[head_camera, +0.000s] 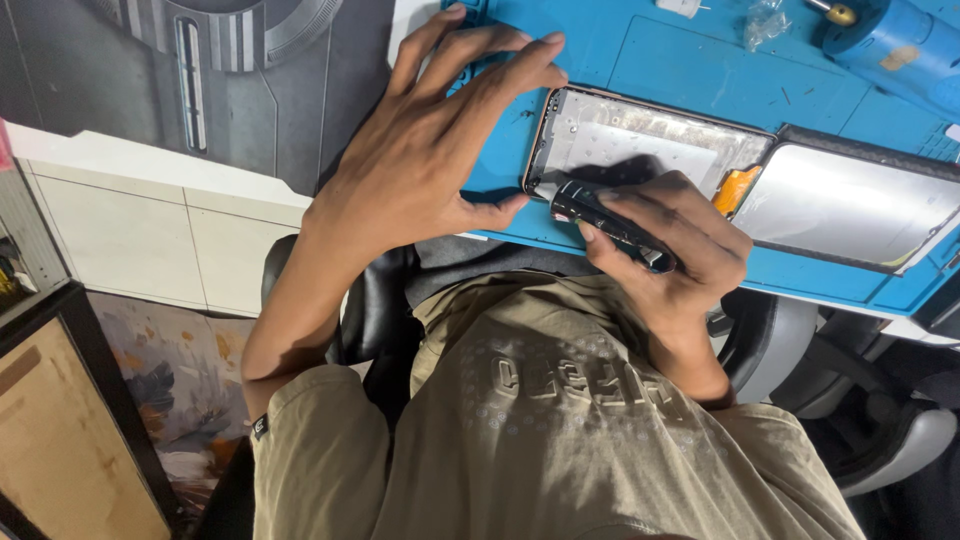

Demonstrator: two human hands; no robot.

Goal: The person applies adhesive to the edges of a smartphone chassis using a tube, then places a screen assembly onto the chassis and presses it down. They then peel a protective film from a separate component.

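**Midway through the teardown: phone opened, small part in my fingers**

Already the phone was well apart when I looked down. The opened phone frame (pixel 640 135) lay flat on the blue work mat (pixel 700 70), its inside bare and pale, and the detached screen panel (pixel 850 205) rested just beyond my right hand's knuckles, joined to the frame by what looked like an orange flex strip (pixel 737 187). So the splitting of the two halves was done, as far as I could judge.

My right hand (pixel 670 245) was pinched together on a small dark module (pixel 610 222), thumb and forefinger clamped along its length, holding it at the near edge of the frame, right at my fingertips. Whether it was fully free of the frame or caught at one end I could not tell; my own fingers hid the joint.

My left hand (pixel 440 150) held nothing. Its fingers were spread apart and arched, tips pressing on the mat and the frame's corner, thumb reaching toward the module to steady the work.

Beyond both hands, at the far edge of the mat, sat a blue power tool (pixel 895 45) and a scrap of clear plastic (pixel 765 22), untouched. Nothing showed of reassembly; I judged most of the inner work remained.
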